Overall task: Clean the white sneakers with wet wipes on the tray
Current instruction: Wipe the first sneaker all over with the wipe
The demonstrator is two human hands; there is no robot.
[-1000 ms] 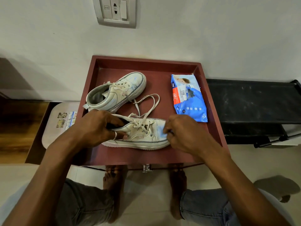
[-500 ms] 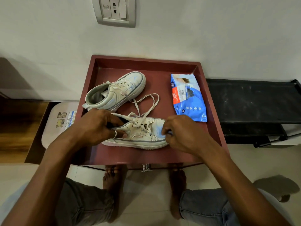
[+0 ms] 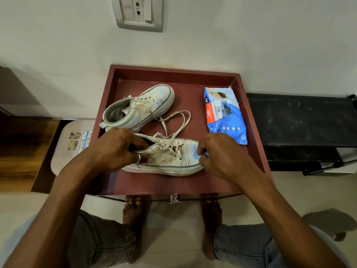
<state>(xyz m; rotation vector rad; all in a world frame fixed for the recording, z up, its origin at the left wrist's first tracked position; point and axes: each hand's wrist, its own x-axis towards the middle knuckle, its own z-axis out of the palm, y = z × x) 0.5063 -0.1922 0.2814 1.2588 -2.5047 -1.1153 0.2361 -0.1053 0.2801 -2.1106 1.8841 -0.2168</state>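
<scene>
A person seated barefoot over a dark red rectangular tray (image 3: 253, 120) works on a pair of scuffed white lace-up sneakers. The nearer white sneaker (image 3: 173, 161) lies across the front half of the tray, toe pointing right, its laces loose and looping toward the back. The left hand (image 3: 116, 149), a silver ring (image 3: 138, 158) on the thumb, grips that shoe at the collar, fingers curled into the opening and thumb against the side. The right hand (image 3: 218, 153) is curled at the toe cap, fingertips pinching a small pale wet wipe (image 3: 204, 154) against the leather; only a sliver of it shows. The second white sneaker (image 3: 139, 109) sits just behind, angled with its toe toward the tray's back wall, touched by neither hand. A blue plastic pack of wet wipes (image 3: 226, 117) lies flat along the tray's right side. A grey wall socket plate (image 3: 138, 13) is mounted above, a black shelf (image 3: 299, 120) stands to the right, and a pale stool with stickers (image 3: 71, 144) sits to the left.
</scene>
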